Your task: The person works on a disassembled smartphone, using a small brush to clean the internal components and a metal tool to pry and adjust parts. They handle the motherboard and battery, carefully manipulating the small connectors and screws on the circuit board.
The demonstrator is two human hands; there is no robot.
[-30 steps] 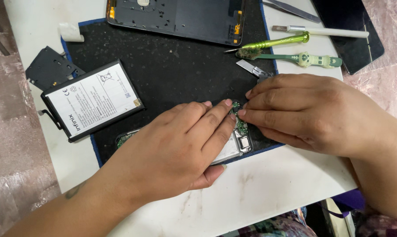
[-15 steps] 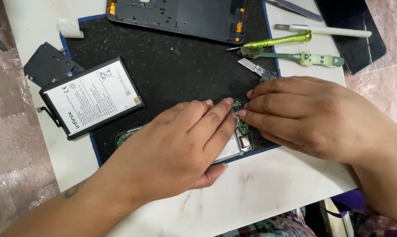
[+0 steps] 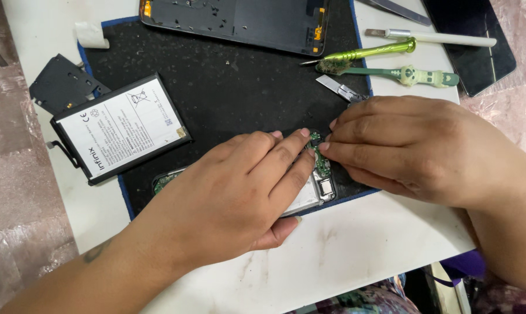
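A green phone circuit board [image 3: 320,166] with metal shields lies on the black work mat [image 3: 240,93], mostly hidden under my hands. My left hand [image 3: 240,195] lies flat over the board, its fingertips pressing on the board's right end. My right hand [image 3: 405,148] comes in from the right, fingers together, its tips touching the same end of the board and meeting the left fingertips. Whether something small is pinched between the fingers cannot be seen.
A white-labelled flat battery [image 3: 120,129] lies on the mat's left. A dark phone frame [image 3: 240,20] sits at the top. A black plastic cover [image 3: 62,87], green screwdriver [image 3: 368,55], green-handled brush [image 3: 402,75], metal tweezers [image 3: 341,88], white stick [image 3: 437,38] and dark screen panel [image 3: 478,40] lie around.
Both hands keep their place on the board; the view has shifted only slightly.
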